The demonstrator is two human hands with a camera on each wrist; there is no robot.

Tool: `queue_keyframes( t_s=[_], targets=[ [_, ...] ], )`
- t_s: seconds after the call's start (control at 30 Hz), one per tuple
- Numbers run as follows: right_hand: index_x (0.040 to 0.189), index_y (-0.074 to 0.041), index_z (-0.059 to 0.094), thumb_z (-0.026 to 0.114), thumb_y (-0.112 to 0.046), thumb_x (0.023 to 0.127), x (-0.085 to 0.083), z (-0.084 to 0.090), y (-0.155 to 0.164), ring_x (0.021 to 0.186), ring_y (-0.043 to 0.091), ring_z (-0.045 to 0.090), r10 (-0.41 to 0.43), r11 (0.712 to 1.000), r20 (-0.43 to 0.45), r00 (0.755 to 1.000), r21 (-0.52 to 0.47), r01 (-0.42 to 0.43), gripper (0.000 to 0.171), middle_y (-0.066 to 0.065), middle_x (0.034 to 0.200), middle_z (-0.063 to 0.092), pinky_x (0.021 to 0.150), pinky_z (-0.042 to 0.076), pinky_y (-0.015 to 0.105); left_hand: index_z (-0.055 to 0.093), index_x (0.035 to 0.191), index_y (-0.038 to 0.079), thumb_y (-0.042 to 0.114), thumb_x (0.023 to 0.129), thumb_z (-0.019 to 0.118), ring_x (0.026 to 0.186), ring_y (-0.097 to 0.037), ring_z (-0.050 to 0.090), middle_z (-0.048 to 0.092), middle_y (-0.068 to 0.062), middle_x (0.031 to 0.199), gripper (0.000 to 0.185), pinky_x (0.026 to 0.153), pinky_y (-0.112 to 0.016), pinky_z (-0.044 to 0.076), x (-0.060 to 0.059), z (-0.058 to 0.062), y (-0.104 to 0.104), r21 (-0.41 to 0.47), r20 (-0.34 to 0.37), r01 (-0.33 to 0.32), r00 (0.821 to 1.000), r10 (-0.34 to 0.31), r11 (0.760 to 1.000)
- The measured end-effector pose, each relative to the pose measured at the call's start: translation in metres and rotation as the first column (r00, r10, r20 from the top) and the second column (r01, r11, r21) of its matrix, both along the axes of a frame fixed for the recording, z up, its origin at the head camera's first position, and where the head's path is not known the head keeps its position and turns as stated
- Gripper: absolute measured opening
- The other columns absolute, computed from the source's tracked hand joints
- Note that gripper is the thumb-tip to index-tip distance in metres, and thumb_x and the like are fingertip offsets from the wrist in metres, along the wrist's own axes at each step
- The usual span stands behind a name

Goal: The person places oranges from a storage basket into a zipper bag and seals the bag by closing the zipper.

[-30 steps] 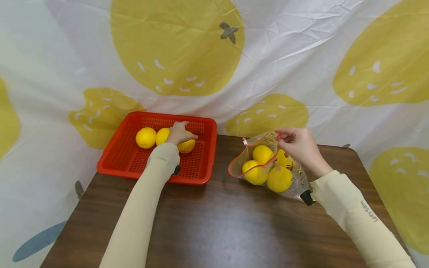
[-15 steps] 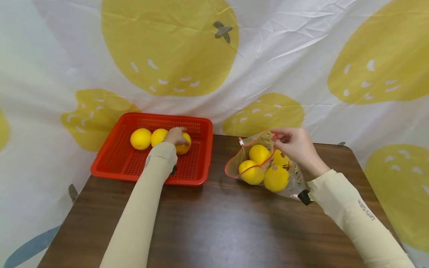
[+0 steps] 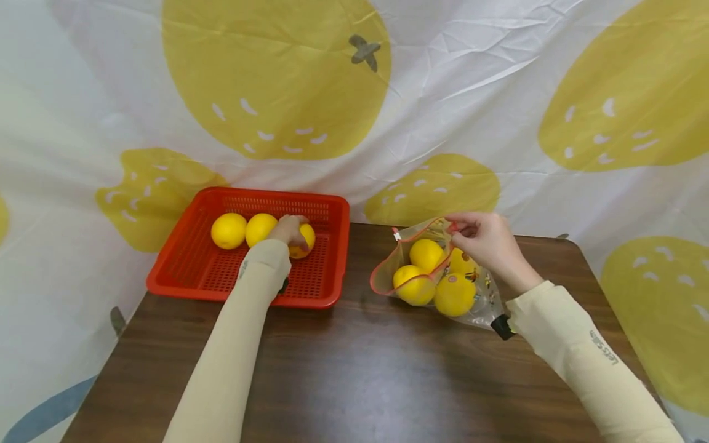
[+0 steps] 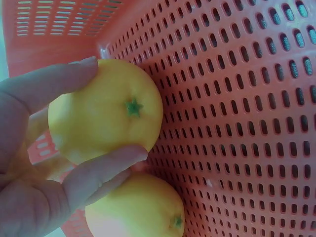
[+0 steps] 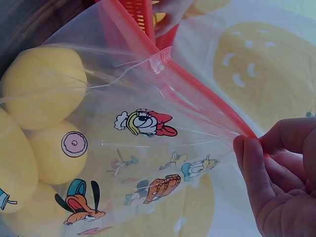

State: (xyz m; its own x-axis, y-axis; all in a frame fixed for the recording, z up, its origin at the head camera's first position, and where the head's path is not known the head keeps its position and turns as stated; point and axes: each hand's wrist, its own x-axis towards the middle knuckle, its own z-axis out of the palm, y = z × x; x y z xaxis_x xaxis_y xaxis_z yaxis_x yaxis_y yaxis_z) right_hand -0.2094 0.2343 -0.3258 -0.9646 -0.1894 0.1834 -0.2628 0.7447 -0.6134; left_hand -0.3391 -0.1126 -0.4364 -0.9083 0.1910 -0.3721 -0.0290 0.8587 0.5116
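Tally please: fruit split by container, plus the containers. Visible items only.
Yellow basket fruits: 3
Yellow bag fruits: 4
Red basket: 1
Clear bag: 1
Total: 9 (7 fruits, 2 containers)

Soft, even light fills the head view, where a pale glare spreads over the table (image 3: 365,381) at bottom center and creases shine on the cloth (image 3: 493,74) at upper right. The left-wrist view is hazy, its lower fruit (image 4: 140,207) bleached at lower left; white glints streak the bag (image 5: 143,98) in the right-wrist view.
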Motion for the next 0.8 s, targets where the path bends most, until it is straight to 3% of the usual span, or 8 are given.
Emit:
queue_keyframes(
  t_s=[0.4,0.57,0.63,0.8],
  targets=[
    [0.114,0.001,0.062,0.057,0.0,0.082,-0.002,-0.001,0.0,0.074,0.025,0.064,-0.004,1.0,0.009,1.0,-0.003,0.004,0.032,0.019,0.094,0.066,0.05,0.049,0.023,0.046,0.134,0.01,0.011,0.07,0.074,0.111,-0.031,0.041,0.037,-0.018,0.137,0.069,0.087,-0.042,0.043,-0.001,0.006,-0.001,0.043,-0.055,0.031,0.998,-0.029,0.999],
    [0.113,0.001,0.062,0.056,-0.001,0.082,-0.005,0.0,0.0,0.075,0.024,0.064,-0.003,1.0,0.011,1.0,0.008,0.003,0.032,0.018,0.094,0.066,0.051,0.049,0.023,0.046,0.133,0.011,0.011,0.068,0.074,0.103,-0.034,0.043,0.034,-0.021,0.135,0.071,0.065,-0.039,0.05,0.006,0.024,-0.004,0.085,-0.134,0.083,0.988,-0.072,0.993],
    [0.114,0.001,0.062,0.056,-0.001,0.082,-0.006,0.001,-0.001,0.075,0.024,0.064,-0.003,1.0,0.013,1.0,0.01,0.003,0.032,0.018,0.094,0.066,0.052,0.049,0.023,0.046,0.133,0.01,0.011,0.068,0.073,0.102,-0.034,0.042,0.034,-0.021,0.134,0.071,0.063,-0.039,0.05,0.009,0.032,-0.005,0.086,-0.177,0.106,0.98,-0.09,0.991],
    [0.114,0.001,0.061,0.056,0.0,0.082,-0.007,0.002,-0.001,0.075,0.025,0.063,-0.004,1.0,0.016,1.0,0.012,0.003,0.032,0.019,0.095,0.066,0.052,0.049,0.022,0.048,0.132,0.01,0.012,0.066,0.075,0.108,-0.034,0.039,0.04,-0.02,0.128,0.071,0.081,-0.045,0.042,0.018,0.045,-0.007,0.082,-0.265,0.143,0.957,-0.117,0.986]
  ],
)
